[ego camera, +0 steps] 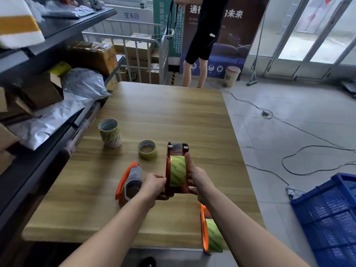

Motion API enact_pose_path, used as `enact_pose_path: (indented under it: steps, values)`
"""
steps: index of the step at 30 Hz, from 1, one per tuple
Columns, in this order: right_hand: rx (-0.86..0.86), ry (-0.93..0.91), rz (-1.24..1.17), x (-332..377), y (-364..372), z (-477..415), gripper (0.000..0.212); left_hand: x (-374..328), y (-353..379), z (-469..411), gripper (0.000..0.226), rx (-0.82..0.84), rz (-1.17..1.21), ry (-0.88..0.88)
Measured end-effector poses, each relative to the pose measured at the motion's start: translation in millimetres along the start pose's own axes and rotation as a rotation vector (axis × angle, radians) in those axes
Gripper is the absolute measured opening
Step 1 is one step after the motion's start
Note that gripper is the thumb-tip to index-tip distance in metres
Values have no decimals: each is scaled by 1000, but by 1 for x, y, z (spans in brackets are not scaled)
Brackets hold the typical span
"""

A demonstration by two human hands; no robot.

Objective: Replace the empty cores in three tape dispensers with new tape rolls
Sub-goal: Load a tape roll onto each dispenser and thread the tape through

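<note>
Seemingly you are gripping a reloaded red dispenser (177, 170) with your left hand (154, 186) and right hand (198, 178), a second loaded dispenser (210, 234) lying near-right of it, an orange dispenser (131, 182) left of it awaiting tape.

Parcel depot: shelves of packages (57, 89), cage trolley (134, 47) of cartons.

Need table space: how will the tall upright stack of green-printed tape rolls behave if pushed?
The tall upright stack of green-printed tape rolls stands taller than wide, so a high push would probably tip it. On its side, being round, it would likely roll.
</note>
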State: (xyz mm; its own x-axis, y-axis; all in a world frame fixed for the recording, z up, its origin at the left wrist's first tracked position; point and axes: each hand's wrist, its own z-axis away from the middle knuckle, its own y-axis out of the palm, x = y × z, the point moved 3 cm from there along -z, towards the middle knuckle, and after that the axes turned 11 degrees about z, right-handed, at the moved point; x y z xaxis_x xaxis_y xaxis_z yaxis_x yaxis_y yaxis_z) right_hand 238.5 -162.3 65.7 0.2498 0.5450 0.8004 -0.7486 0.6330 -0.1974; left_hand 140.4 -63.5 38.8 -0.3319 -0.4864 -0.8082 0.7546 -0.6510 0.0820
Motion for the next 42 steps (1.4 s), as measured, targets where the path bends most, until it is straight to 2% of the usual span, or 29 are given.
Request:
enact_pose_path:
  steps: [6,11,16,19,24,27,31,33,35,38,42]
  values:
    - [3,42,106,-38,-3,12,35,35,0,30,15,-28,5,-99]
    - [-47,64,271,-65,2,17,18,64,-5,35,20,-26,-53,-169]
    - [-119,68,500,-88,13,3,26,87,-17,27,20,-39,-119,-228]
    - [-122,89,571,-101,24,-5,19,101,-26,21,18,-35,-156,-250]
    - [-104,151,567,-119,40,-12,4,122,-41,7,19,-27,-220,-319]
    - [-101,204,565,-132,46,-19,11,132,-45,4,18,-5,-211,-368]
    - [-111,251,576,-141,52,-19,8,140,-45,6,20,20,-123,-459]
    - [-118,278,594,-145,54,-20,10,144,-46,4,23,7,-103,-485]
    - [-125,285,596,-152,57,-25,3,147,-48,3,25,-12,-97,-495]
    - [-135,287,608,-171,59,-39,14,150,-49,1,23,-25,-97,-504]
    - [-168,275,681,-169,60,-40,11,153,-48,5,21,-63,-10,-522]
